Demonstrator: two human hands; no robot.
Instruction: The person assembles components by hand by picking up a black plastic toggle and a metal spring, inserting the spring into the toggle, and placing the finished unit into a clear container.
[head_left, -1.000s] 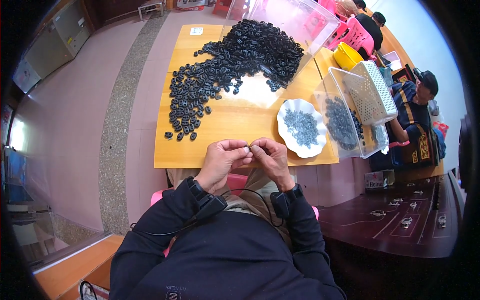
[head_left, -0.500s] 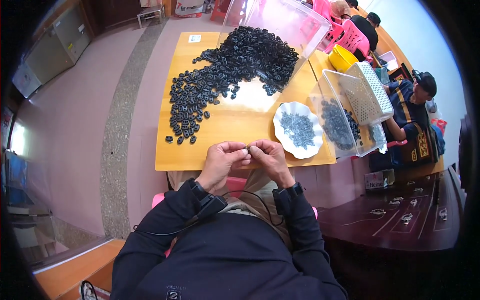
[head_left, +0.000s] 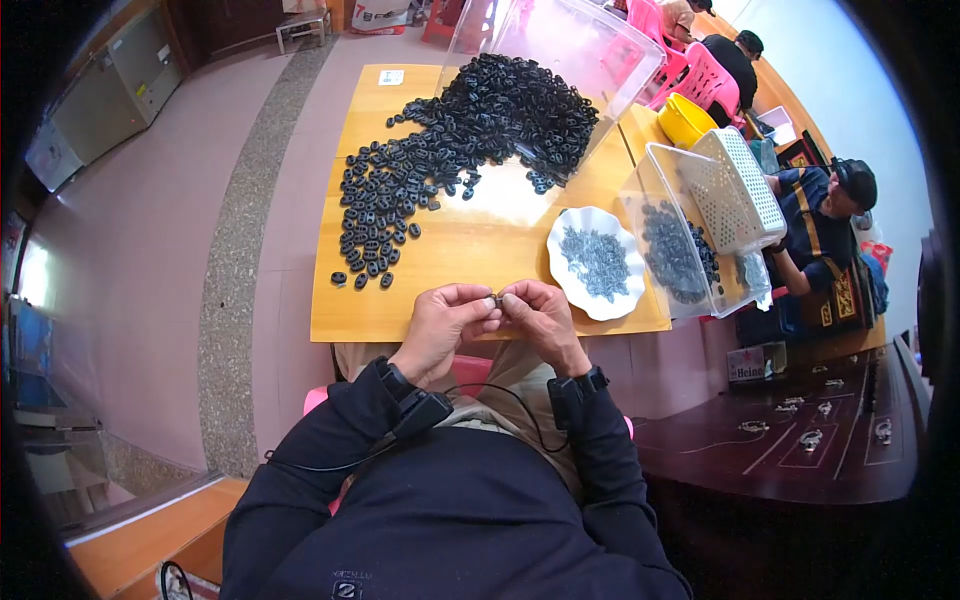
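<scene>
Over the near edge of the wooden table (head_left: 470, 260), my left hand (head_left: 445, 325) and my right hand (head_left: 541, 320) meet fingertip to fingertip. Both are closed in a pinch around a small dark piece (head_left: 497, 299), mostly hidden by the fingers, so its kind does not show. Just right of my right hand stands a white scalloped dish (head_left: 632, 290) holding many small grey pieces (head_left: 595, 260). Beyond my hands spreads a large heap of black oval pieces with two holes (head_left: 515, 110), thinning into loose ones (head_left: 370, 225) on the left.
A large clear bin (head_left: 640, 70) lies behind the heap. At the right are a clear box (head_left: 665, 165) with black pieces inside, a white perforated basket (head_left: 740, 190) and a yellow bowl (head_left: 685, 120). A person (head_left: 825, 215) sits past the basket; others sit farther back.
My hands keep the same pinch and place, with hardly any motion. The person at the right has shifted slightly, an arm now lower beside the basket.
</scene>
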